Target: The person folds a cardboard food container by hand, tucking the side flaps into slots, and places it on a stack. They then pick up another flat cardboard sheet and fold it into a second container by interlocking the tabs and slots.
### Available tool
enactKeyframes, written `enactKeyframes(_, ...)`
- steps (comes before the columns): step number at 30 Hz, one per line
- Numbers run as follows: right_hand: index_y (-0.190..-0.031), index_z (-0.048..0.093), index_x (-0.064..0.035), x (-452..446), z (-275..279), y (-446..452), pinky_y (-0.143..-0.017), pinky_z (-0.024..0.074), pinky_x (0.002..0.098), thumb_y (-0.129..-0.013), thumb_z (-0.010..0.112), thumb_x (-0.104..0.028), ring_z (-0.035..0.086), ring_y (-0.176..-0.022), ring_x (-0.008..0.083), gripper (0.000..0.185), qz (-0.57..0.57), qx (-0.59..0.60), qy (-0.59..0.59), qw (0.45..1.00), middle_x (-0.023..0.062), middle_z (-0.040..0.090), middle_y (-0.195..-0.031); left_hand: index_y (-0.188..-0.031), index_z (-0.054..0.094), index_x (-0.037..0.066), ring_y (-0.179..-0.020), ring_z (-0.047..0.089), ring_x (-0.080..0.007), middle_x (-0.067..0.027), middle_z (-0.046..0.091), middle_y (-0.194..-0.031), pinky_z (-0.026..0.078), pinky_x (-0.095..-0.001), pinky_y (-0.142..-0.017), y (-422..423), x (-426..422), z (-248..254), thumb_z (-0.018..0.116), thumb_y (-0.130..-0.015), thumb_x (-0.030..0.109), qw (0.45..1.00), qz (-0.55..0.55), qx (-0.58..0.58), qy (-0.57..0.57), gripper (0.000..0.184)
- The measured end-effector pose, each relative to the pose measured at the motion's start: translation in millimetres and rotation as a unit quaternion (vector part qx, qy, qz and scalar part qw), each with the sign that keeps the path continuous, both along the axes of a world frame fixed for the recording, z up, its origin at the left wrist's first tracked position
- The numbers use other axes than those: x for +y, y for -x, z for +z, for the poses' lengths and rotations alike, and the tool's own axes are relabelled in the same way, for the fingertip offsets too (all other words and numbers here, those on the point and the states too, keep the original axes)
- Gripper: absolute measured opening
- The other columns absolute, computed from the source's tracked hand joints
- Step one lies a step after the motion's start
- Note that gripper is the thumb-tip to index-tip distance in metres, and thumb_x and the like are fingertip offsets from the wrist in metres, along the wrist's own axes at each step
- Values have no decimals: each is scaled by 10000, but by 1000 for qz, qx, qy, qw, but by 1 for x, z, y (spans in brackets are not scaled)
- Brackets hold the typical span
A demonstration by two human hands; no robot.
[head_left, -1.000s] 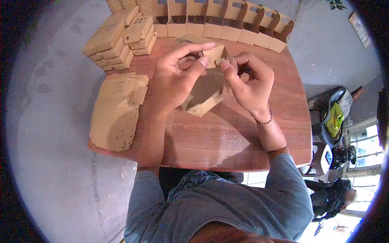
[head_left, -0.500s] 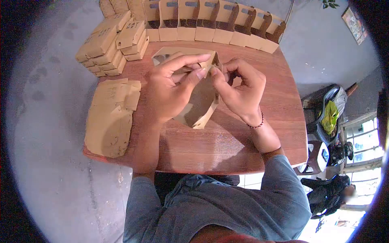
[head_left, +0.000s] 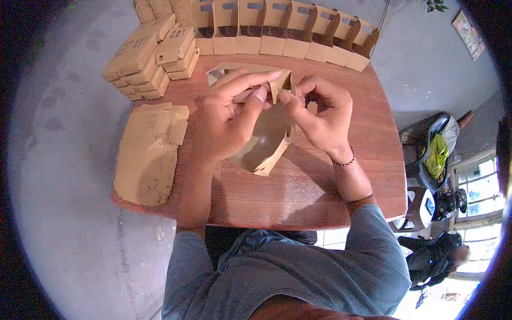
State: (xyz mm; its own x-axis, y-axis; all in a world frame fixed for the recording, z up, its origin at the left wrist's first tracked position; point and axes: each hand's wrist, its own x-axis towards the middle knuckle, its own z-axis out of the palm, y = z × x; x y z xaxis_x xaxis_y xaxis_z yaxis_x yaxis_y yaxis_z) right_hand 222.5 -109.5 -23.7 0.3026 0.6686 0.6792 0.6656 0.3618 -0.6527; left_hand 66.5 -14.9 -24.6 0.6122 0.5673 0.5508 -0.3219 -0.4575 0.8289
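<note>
A partly folded brown cardboard box (head_left: 264, 164) is between my hands above the wooden table (head_left: 256, 205). My left hand (head_left: 232, 112) grips its left side near the top, with the thumb and fingers on a raised flap. On the right, my right hand (head_left: 321, 114) pinches the box's upper corner between thumb and curled fingers. Part of the box is hidden behind my left hand. Flat cardboard blanks (head_left: 144, 165) lie stacked at the table's left edge.
Closed boxes (head_left: 130, 53) are piled at the back left. A row of open cardboard carriers with handles (head_left: 274, 37) lines the back edge. To the right are a chair with a yellow bag (head_left: 437, 156), a white stool (head_left: 421, 208) and a person in dark clothes (head_left: 432, 258).
The box has turned and its lower end has come nearer to me. My hands have shifted slightly left and down, and the flap between them is bent differently.
</note>
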Motion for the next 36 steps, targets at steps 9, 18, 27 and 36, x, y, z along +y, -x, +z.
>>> enactKeyframes(9,-762,674,-27,5,-4,-3,-568,485,262,-810,750,-137,602,-586,89,143,19,3,-3,1000,48,638,-625,-1228,616,-48,-915,679,-146,-97,626,-1101,569,-248,-807,-6,0,-5,571,-908,-68,1000,-7,-13,2,323)
enactKeyframes(18,-1037,636,-9,8,1,-5,-664,539,318,-782,828,-283,681,-766,209,421,-37,-89,16,995,131,701,-900,-1174,499,16,-788,635,-82,-71,627,-922,521,-200,-646,-7,5,-11,598,-885,-72,998,51,28,11,317)
enactKeyframes(27,-1002,725,-35,11,-3,1,-650,545,290,-815,742,-127,692,-714,195,209,4,-19,50,999,121,716,-869,-1093,442,41,-536,605,-132,-71,707,-782,464,-295,-538,-16,-3,-13,659,-800,-46,992,115,26,-43,375)
enactKeyframes(36,-972,746,-31,13,-5,-5,-650,547,269,-799,742,-108,699,-736,163,190,19,-5,-3,1000,102,732,-884,-1055,441,61,-501,585,-134,-54,719,-784,449,-317,-518,-14,-2,-12,707,-787,-5,988,144,48,-22,384)
